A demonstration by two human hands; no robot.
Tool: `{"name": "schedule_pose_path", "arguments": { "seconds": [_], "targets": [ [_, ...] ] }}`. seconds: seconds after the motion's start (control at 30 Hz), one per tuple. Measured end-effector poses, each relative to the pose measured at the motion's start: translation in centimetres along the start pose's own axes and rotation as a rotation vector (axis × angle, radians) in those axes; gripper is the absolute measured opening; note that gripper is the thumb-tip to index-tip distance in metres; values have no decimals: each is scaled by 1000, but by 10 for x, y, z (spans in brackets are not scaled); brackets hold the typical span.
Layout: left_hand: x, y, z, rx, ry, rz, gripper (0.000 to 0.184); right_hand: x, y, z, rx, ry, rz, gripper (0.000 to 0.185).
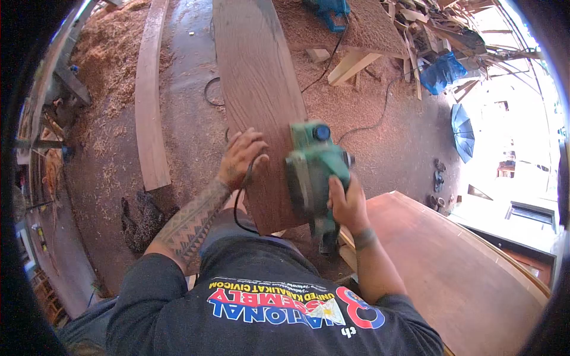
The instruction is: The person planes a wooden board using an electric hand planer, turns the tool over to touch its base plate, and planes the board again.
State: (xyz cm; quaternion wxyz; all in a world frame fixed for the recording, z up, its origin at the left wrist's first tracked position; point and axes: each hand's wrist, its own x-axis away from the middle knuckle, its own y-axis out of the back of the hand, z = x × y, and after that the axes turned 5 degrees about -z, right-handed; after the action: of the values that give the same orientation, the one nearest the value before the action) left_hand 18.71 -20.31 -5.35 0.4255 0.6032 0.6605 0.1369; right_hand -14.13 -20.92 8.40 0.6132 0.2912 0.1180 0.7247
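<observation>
A wide reddish-brown wooden board (255,71) runs away from my body through the middle of the view. My right hand (347,202) is closed round the handle of a green power planer (320,163), which is at the board's right edge near its close end. My left hand (242,157) is on the board's left side, left of the planer, with the black cord (237,207) passing at its fingers. Whether those fingers grip the cord or only touch it is hard to make out. The cord loops down over the board's near end.
A long narrow plank (151,101) lies to the left among wood shavings (110,71). A blue power tool (332,13) rests at the top. A large flat panel (439,261) is at the lower right, with scrap wood, a blue bag (442,72) and an umbrella (462,132) beyond.
</observation>
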Motion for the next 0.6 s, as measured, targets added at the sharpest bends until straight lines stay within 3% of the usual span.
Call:
{"name": "schedule_pose_path", "arguments": {
  "seconds": [0.13,0.27,0.3,0.43,0.5,0.6],
  "targets": [
    [-31,9,38,33,14,-47,42,-138,-39,9,107,268,-45,40],
    [-34,12,53,131,-46,-81,47,-250,-78,109,-40,256,-40,50],
    [-34,9,53,200,14,-106,48,-275,-85,129,-69,189,11,53],
    [-39,-2,54,485,221,-209,51,-451,-131,152,122,502,-130,53],
    [-43,3,56,607,272,-254,51,-489,-145,191,-249,345,95,58],
    [-40,6,66,829,402,-195,48,-526,-161,213,-321,277,128,52]
  ]
}}
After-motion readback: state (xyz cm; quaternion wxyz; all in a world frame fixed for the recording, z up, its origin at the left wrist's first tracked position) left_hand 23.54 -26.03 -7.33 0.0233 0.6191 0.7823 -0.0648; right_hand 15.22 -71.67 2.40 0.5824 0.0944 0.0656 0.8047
